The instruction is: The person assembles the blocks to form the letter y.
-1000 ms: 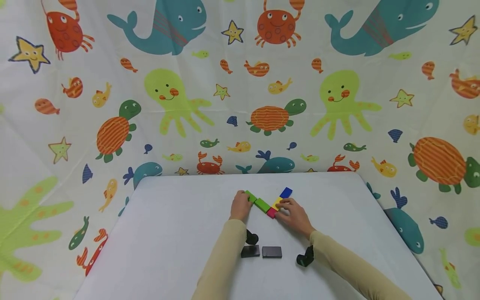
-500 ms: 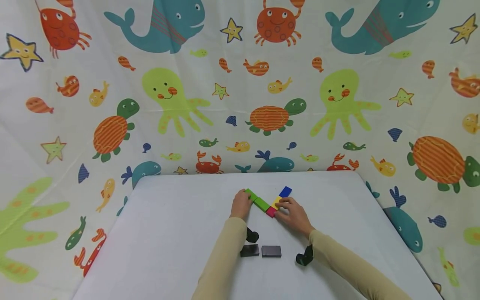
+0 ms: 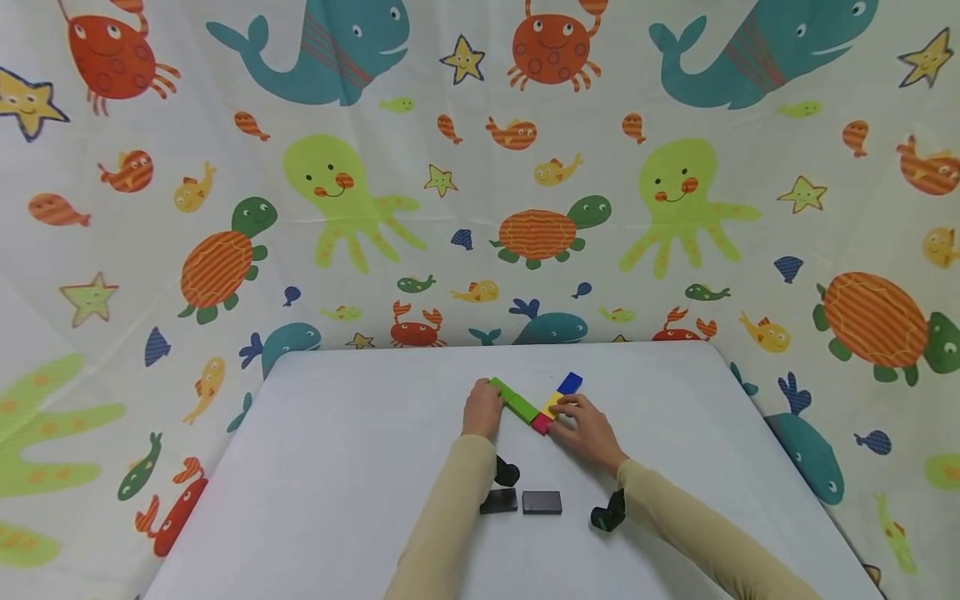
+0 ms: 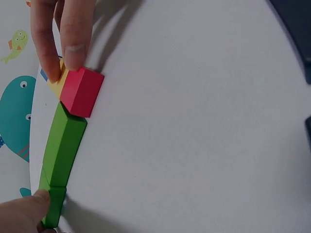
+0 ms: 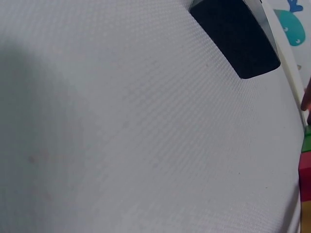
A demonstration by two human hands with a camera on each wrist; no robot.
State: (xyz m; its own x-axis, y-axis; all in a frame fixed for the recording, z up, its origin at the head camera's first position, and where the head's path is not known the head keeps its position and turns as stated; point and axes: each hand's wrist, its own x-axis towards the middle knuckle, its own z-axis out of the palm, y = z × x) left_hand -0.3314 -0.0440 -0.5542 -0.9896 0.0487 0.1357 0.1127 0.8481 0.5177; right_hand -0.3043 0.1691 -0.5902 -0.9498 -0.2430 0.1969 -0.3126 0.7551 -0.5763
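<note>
A V of coloured blocks lies on the white table. Its left arm is two green blocks, the outer green block (image 3: 499,387) end to end with the inner green block (image 3: 522,408). At the bottom corner sits a red block (image 3: 540,423), and a yellow block (image 3: 553,402) and a blue block (image 3: 570,382) form the right arm. My left hand (image 3: 482,408) pinches the outer green block, its thumb (image 4: 43,195) on the near side. My right hand (image 3: 590,431) holds the yellow block between finger and thumb, the thumb overlapping the red block's edge in the left wrist view.
Two dark rectangular blocks, a left one (image 3: 500,501) partly behind the left sleeve and a right one (image 3: 542,502), lie nearer on the table (image 3: 360,467). Black wrist cameras hang under both sleeves. A sea-animal printed cloth (image 3: 465,150) hangs behind the table.
The outer green block has shifted slightly with my left hand and now lines up flush with the inner green block. My right hand stays in place.
</note>
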